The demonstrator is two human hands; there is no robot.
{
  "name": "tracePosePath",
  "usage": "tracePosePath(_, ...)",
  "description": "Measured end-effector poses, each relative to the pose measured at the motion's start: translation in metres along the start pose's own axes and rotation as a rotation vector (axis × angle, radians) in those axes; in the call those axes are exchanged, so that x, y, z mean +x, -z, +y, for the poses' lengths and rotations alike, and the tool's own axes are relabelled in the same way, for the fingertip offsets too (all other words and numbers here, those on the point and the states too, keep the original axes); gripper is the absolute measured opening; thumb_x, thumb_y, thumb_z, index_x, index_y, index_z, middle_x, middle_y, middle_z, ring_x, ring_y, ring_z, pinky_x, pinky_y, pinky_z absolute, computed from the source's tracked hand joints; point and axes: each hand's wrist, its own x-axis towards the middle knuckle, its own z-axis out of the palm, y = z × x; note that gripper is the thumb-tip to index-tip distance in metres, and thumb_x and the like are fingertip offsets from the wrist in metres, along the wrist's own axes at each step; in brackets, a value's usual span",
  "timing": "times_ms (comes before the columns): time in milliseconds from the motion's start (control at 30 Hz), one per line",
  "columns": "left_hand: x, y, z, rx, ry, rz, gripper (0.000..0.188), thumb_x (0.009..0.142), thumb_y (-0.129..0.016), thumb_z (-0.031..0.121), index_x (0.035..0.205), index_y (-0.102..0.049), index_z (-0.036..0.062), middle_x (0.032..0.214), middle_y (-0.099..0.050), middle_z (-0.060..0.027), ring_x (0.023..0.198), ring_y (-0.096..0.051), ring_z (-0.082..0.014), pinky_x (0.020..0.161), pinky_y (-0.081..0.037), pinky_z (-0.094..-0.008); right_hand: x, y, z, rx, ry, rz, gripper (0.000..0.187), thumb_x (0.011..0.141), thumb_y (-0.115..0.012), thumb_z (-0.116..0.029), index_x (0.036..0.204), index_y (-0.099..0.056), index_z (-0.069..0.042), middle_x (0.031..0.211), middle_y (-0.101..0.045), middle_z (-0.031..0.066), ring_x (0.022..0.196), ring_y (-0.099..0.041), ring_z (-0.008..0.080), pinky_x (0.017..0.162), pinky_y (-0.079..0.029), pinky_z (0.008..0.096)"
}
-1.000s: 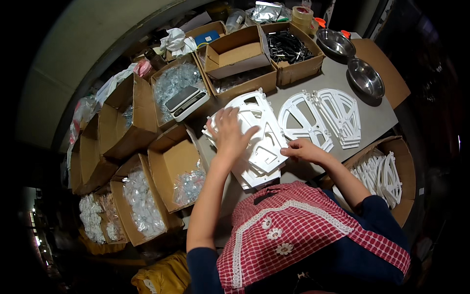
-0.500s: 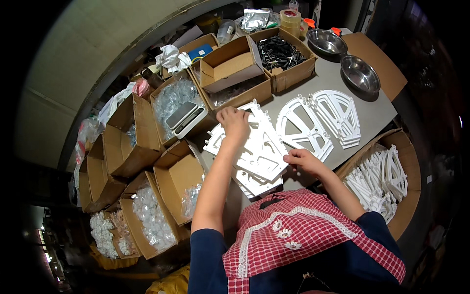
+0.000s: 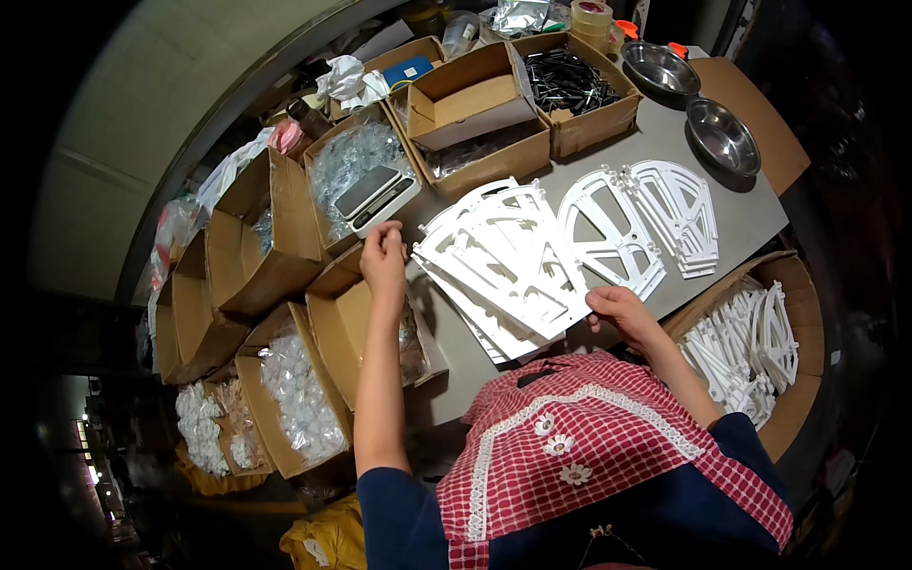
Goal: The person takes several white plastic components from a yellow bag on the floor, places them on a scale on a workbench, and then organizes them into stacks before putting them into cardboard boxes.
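Note:
In front of me lies a fanned pile of white plastic fan-shaped frames [image 3: 518, 271] with cut-out openings. My right hand [image 3: 619, 313] pinches the near right corner of the upper frame between thumb and fingers. Off the pile's left side is my left hand [image 3: 384, 261], its fingers drawn together beside the flat grey-and-white scale [image 3: 377, 199]. Whether those fingers hold anything small is hidden. Right of the pile, two more groups of these frames [image 3: 608, 233] rest on the grey table [image 3: 750, 211].
Open cartons crowd the left, one with clear bags of small parts [image 3: 296, 408]. At the back, a carton of black pieces [image 3: 567, 84] stands near two steel bowls [image 3: 724, 141]. A carton of white plastic parts [image 3: 746, 351] sits at the table's right edge.
My left hand has left the top of the pile and moved left, toward the scale. My right hand stays at the frame's corner. The whole view has shifted slightly.

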Motion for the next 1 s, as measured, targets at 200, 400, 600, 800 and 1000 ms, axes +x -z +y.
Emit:
tracePosePath(200, -0.048, 0.010, -0.005, 0.547, -0.493, -0.158, 0.049, 0.073, -0.068, 0.012, 0.121, -0.064, 0.0148, 0.105, -0.059, -0.0104, 0.112, -0.049, -0.0300, 0.100, -0.039, -0.0420, -0.010, -0.005, -0.018, -0.652, -0.086, -0.003, 0.034, 0.093, -0.063, -0.033, 0.079, -0.060, -0.002, 0.072, -0.059, 0.0038, 0.070, -0.058, 0.0154, 0.069, -0.046, 0.0288)
tracePosePath(400, -0.056, 0.001, -0.006, 0.603, -0.634, -0.078, 0.032, 0.074, -0.070, 0.011, 0.105, -0.061, 0.0061, 0.105, -0.060, -0.0125, 0.113, -0.050, -0.0353, 0.100, -0.039, -0.0446, -0.022, -0.036, -0.030, -1.533, 0.698, 0.148, 0.032, 0.084, -0.067, -0.030, 0.094, -0.058, -0.001, 0.097, -0.057, 0.0169, 0.091, -0.056, 0.0344, 0.086, -0.043, 0.0441)
tracePosePath(600, -0.060, 0.001, 0.024, 0.412, -0.595, -0.106, 0.027, 0.074, -0.073, 0.007, 0.098, -0.060, 0.0050, 0.103, -0.064, -0.0109, 0.104, -0.059, -0.0312, 0.096, -0.042, -0.0391, -0.026, -0.050, -0.032, -1.591, 0.825, -0.010, 0.031, 0.081, -0.069, -0.028, 0.092, -0.054, -0.003, 0.095, -0.052, 0.0137, 0.093, -0.053, 0.0318, 0.085, -0.042, 0.0402)
tracePosePath(800, -0.065, 0.016, 0.077, 0.166, -0.563, -0.045, 0.032, 0.070, -0.074, -0.003, 0.099, -0.063, 0.0064, 0.108, -0.067, -0.0080, 0.106, -0.060, -0.0252, 0.093, -0.046, -0.0364, -0.029, -0.060, -0.036, -1.559, 0.944, 0.074, 0.018, 0.079, -0.065, -0.017, 0.084, -0.051, -0.006, 0.084, -0.051, 0.0108, 0.081, -0.054, 0.0278, 0.074, -0.042, 0.0376)
tracePosePath(1000, -0.065, 0.005, 0.141, 0.214, -0.827, 0.026, 0.038, 0.076, -0.074, -0.003, 0.111, -0.061, 0.0017, 0.109, -0.065, -0.0125, 0.103, -0.063, -0.0240, 0.090, -0.050, -0.0345, -0.031, -0.055, -0.047, -1.391, 1.141, 0.380, 0.013, 0.081, -0.064, -0.014, 0.081, -0.055, -0.005, 0.071, -0.052, 0.0107, 0.064, -0.055, 0.0253, 0.059, -0.043, 0.0368)
